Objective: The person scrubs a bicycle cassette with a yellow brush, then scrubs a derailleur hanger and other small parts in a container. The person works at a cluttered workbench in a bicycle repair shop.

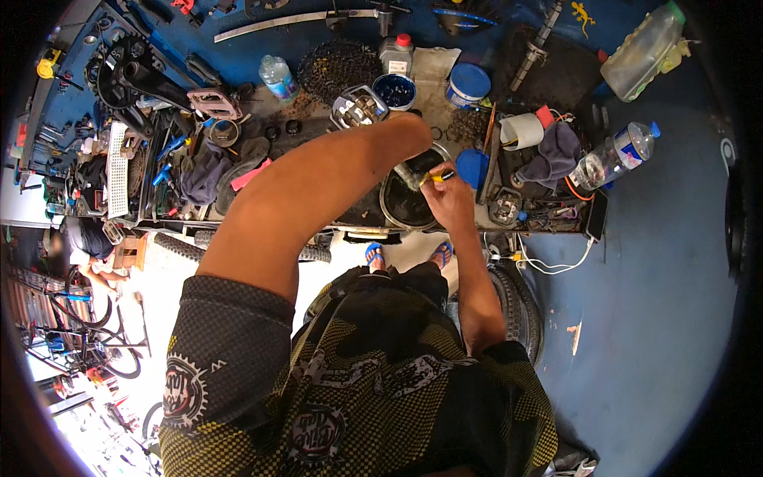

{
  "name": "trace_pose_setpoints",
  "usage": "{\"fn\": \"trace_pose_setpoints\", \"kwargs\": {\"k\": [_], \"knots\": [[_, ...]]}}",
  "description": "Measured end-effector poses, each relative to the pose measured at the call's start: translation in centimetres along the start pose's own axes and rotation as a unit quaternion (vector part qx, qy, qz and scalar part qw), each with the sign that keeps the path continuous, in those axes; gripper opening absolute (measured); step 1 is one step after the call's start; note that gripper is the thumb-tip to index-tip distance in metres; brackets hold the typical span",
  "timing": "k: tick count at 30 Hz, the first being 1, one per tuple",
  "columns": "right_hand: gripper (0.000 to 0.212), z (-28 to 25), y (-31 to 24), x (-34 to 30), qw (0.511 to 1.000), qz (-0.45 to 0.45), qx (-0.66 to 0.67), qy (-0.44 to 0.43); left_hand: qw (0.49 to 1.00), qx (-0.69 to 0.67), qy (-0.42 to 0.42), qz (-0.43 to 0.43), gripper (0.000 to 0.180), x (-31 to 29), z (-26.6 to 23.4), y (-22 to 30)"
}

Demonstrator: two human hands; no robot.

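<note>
My right hand [451, 200] is closed round a short tool with a yellow and black handle [439, 176]. The tool's working end cannot be made out. This hand is over a round dark tray with a pale rim [387, 208] near the bench's front edge. My left arm [318, 179] reaches across from the lower left, and its hand and fingers are hidden. Between that arm and my right hand, a greyish tube-like part [408, 176] lies over the tray. What supports this part does not show.
Behind my arm are a metal pedal [359, 106], a blue tub of dark stuff [394, 91] and a grey bottle with a red cap [396, 56]. A blue lid [472, 168] lies right of the tray. Tyres [520, 306] stand under the bench. Another person [87, 242] is at far left.
</note>
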State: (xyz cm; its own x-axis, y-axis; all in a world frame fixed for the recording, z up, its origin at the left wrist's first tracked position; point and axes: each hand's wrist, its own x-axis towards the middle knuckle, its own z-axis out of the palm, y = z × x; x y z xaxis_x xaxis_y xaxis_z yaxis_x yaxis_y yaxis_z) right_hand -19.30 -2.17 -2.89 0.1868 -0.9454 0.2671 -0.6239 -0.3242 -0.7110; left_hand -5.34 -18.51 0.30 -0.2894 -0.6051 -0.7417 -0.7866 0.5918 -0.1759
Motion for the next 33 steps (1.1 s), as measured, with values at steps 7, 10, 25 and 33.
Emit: {"fn": "trace_pose_setpoints", "kwargs": {"k": [7,10,25,33], "knots": [[0.026,-0.5,-0.7,1.8,0.998,0.066,-0.004,0.006,0.999,0.015,0.037,0.029,0.04,-4.9,-1.8,0.9],[0.025,-0.2,0.8,1.4,0.995,0.087,-0.044,0.0,1.0,-0.002,0.014,0.006,0.038,-6.5,-3.3,2.2],[0.016,0.1,0.3,0.8,0.996,0.074,-0.009,-0.042,1.0,-0.007,0.022,0.006,0.044,-4.4,-1.8,1.4],[0.026,-2.3,2.9,3.3,0.989,0.145,-0.005,-0.021,1.0,-0.018,0.008,-0.008,0.041,-8.9,-3.4,1.6]]}}
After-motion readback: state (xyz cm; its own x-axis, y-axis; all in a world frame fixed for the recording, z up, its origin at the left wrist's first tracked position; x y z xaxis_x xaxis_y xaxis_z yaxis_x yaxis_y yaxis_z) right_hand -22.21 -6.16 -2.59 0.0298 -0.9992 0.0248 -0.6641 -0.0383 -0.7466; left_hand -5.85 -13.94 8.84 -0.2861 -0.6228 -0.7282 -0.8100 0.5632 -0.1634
